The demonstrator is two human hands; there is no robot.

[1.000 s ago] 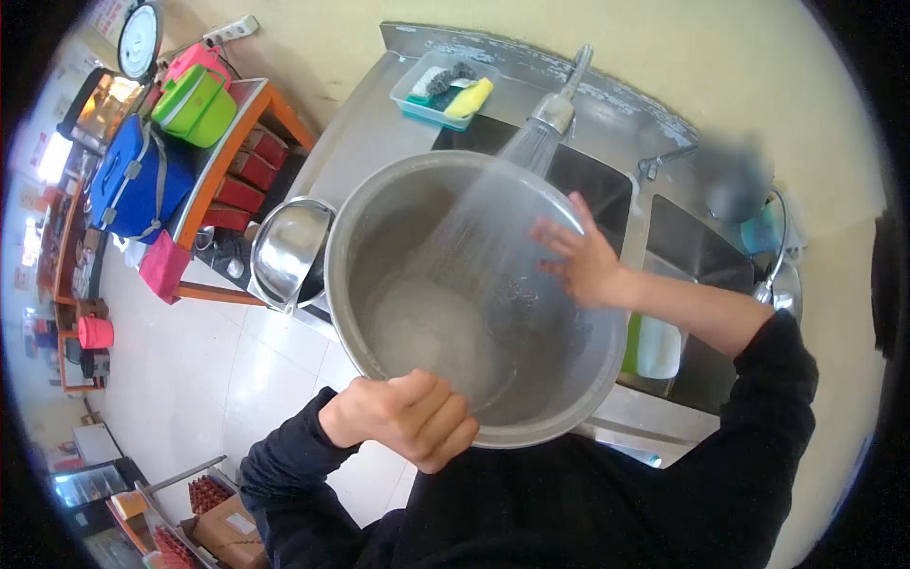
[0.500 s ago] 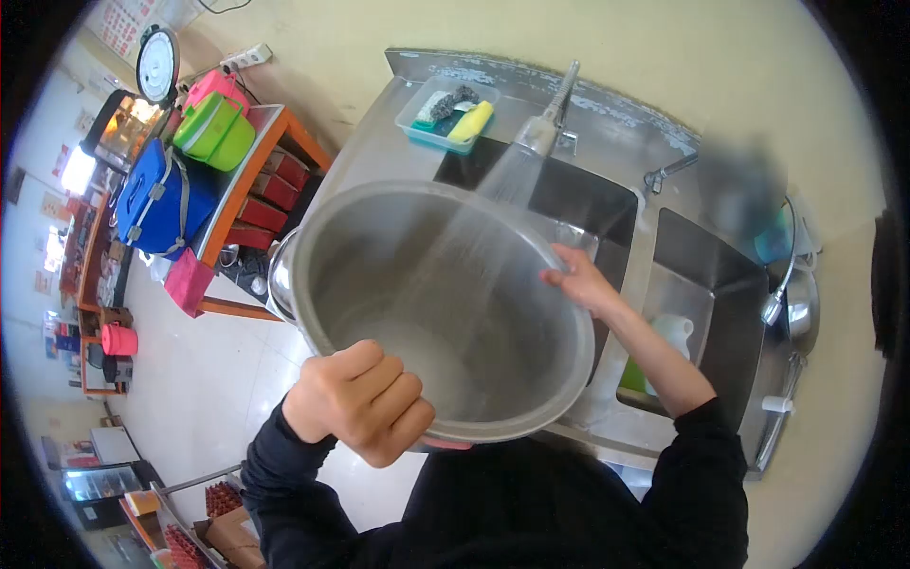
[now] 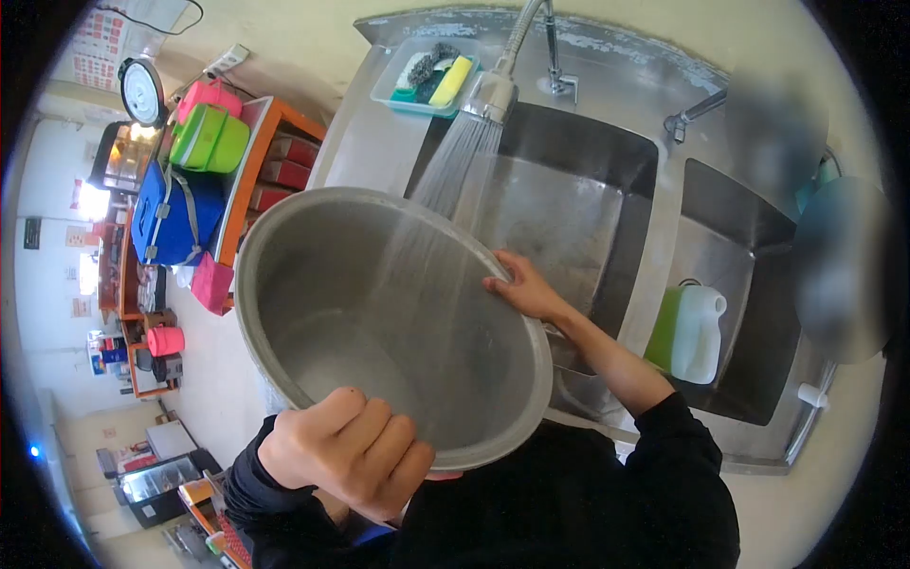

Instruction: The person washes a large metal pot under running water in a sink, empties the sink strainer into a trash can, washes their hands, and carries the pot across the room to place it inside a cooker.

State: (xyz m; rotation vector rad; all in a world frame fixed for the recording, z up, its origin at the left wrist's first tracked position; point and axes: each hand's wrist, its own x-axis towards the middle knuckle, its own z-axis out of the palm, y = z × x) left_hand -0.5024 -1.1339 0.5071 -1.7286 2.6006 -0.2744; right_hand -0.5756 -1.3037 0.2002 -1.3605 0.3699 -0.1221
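A large grey metal pot (image 3: 313,275) is tilted with its mouth facing the sink and me. My left hand (image 3: 351,450) is closed in a fist at the pot's near rim; the part inside its fingers is hidden. At the right rim, my right hand (image 3: 524,287) grips the pot with the thumb inside and the other fingers outside. Water streams from a spray faucet head (image 3: 491,98) into the pot. Its far side leans over the left edge of the sink basin (image 3: 569,209).
A plastic tub (image 3: 384,90) with sponges and scrubbers sits at the back of the counter. In the right basin (image 3: 706,190) stands a jug (image 3: 697,332) of green liquid. A blue cooler box (image 3: 166,218) and a green container (image 3: 209,137) are on a shelf to the left.
The pot and both hands have shifted left in view, and more of the left basin shows. The faucet head appears higher and further left. Water still runs into the pot.
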